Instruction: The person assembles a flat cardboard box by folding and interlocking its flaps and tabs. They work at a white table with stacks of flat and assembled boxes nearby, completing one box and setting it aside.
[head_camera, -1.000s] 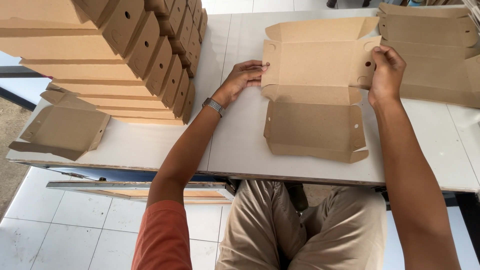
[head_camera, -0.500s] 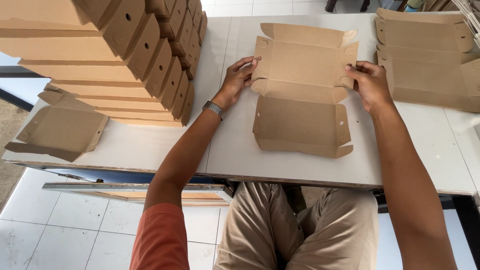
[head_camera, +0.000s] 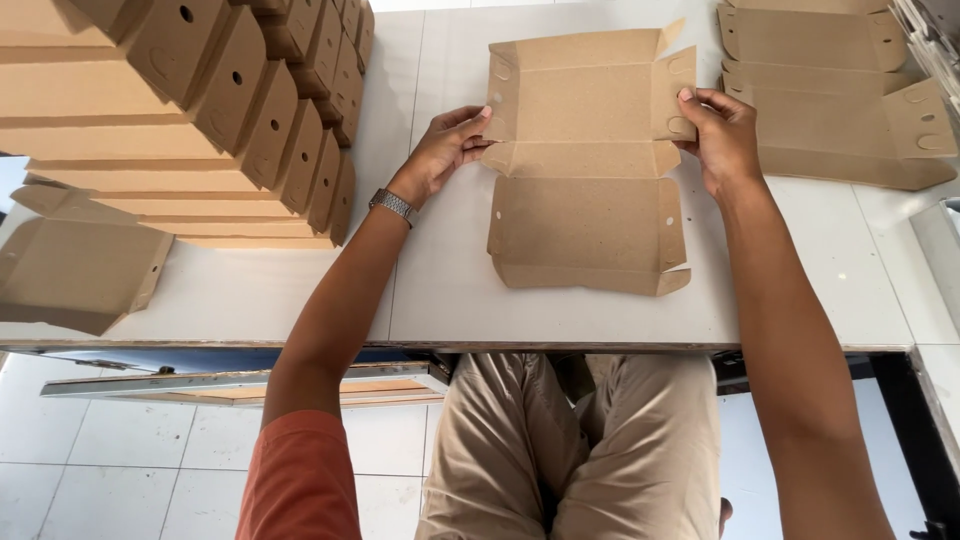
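Folded brown boxes (head_camera: 200, 110) stack at left on the white tabletop (head_camera: 440, 280). Left hand (head_camera: 445, 150) and right hand (head_camera: 722, 135) each pinch a side flap of the flat cardboard box blank (head_camera: 588, 160) lying centre. An uneven pull could tear a flap. Fingertips under the flaps are hidden.

White surface (head_camera: 440, 290), seams running across it. Flat unfolded cardboard box (head_camera: 590, 160) lies in the middle, near the front edge. Stack of folded boxes (head_camera: 190, 120) rests on the left part. One more folded box (head_camera: 80, 265) sits at the left front corner, overhanging the edge. Pile of flat box blanks (head_camera: 830, 100) on the far right.
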